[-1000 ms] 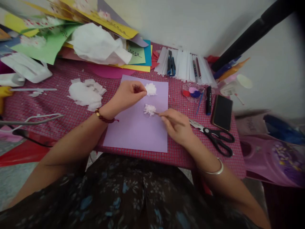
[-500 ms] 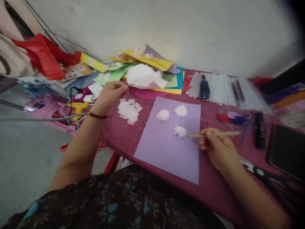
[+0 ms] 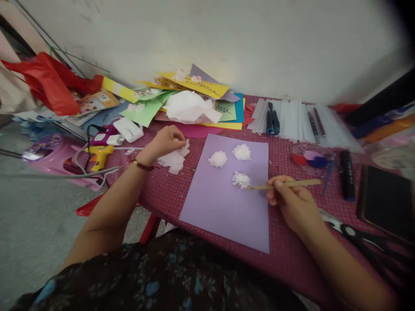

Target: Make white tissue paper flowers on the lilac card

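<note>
Wooden stick (image 3: 285, 184): pinched in the closed fingers of the right hand (image 3: 293, 203), tip touching the near tissue flower (image 3: 241, 179) on the purple sheet (image 3: 223, 207). Left hand (image 3: 167, 140): fingers curled on the tissue pile (image 3: 173, 159), left of the sheet; grip cannot be told.

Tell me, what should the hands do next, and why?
Probably the left hand should pinch one piece from the tissue pile it touches and carry it to the purple paper: three puffs sit there, and the right hand holds a stick.

Free: near half of the purple sheet (image 3: 223, 216).
Right: scissors (image 3: 363, 235) and phone (image 3: 385, 203) block.
Far: paper pile (image 3: 191, 106) crowds.
</note>
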The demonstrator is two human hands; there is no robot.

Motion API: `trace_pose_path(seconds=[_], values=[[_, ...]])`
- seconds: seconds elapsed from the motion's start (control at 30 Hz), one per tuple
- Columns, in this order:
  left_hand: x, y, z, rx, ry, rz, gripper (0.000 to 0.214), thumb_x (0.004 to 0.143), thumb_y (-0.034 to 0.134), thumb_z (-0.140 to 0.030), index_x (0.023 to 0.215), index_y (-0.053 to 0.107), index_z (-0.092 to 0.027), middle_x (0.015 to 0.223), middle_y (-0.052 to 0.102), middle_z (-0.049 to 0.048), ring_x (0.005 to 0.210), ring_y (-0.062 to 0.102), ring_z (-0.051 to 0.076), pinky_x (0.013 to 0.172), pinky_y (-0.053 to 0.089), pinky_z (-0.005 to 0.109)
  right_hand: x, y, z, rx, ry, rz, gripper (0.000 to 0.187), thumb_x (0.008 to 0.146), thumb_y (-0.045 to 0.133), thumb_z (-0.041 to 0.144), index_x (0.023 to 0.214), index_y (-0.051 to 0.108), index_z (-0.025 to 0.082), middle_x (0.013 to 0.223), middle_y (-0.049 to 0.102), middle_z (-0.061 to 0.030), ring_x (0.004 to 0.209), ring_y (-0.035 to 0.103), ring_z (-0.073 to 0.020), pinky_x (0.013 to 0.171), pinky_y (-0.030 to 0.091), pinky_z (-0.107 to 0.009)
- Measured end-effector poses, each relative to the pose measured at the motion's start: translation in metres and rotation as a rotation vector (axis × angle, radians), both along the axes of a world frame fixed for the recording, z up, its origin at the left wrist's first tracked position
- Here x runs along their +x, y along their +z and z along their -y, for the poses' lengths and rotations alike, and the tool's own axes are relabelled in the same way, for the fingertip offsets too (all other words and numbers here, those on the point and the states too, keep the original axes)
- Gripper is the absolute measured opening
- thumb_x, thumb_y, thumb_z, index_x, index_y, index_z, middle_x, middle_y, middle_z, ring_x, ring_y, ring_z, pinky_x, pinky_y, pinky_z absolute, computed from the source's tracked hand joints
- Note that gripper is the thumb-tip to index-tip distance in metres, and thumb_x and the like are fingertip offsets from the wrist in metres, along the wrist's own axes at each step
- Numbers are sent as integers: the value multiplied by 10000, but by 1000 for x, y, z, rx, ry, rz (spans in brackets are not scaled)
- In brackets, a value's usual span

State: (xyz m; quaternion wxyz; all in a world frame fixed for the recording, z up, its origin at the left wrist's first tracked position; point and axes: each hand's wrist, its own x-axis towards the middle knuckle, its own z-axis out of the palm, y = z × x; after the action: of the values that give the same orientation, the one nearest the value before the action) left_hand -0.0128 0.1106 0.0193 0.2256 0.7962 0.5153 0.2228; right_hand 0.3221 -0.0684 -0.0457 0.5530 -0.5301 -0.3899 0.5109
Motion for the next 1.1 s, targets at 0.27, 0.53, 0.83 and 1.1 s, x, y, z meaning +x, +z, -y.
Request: trace_pose_path(seconds=[0.27, 0.53, 0.83, 1.1], values=[[72, 33, 41, -231, -234, 249, 97, 700, 642, -189, 643, 568, -161, 643, 542, 2, 595, 449, 98, 556, 328, 257, -4, 5, 4, 93, 100, 157, 211, 875, 630, 405, 789, 622, 212, 628, 669, -3, 507, 573, -138, 499, 472, -280], [123, -16, 48, -336, -308, 350, 98, 685, 660, -157, 764, 610, -185, 653, 590, -6, 571, 490, 92, 525, 348, 226, -11, 5, 7, 161, 138, 314, 144, 885, 616, 351, 846, 637, 214, 746, 716, -23, 553, 598, -132, 522, 514, -282], [111, -28, 42, -434, -402, 295, 75, 715, 642, -219, 745, 685, -165, 678, 658, 1, 592, 538, 94, 533, 372, 211, -13, 4, 7, 203, 103, 405, 136, 914, 601, 333, 916, 661, 211, 812, 705, -19, 550, 586, -113, 498, 483, -258], [111, -17, 55, -402, -671, 27, 78, 701, 638, -218, 699, 715, -209, 732, 693, 3, 673, 611, 123, 639, 441, 214, -11, 0, 5, 194, 70, 399, 161, 921, 604, 373, 948, 639, 218, 853, 736, -26, 537, 596, -120, 514, 497, -283]])
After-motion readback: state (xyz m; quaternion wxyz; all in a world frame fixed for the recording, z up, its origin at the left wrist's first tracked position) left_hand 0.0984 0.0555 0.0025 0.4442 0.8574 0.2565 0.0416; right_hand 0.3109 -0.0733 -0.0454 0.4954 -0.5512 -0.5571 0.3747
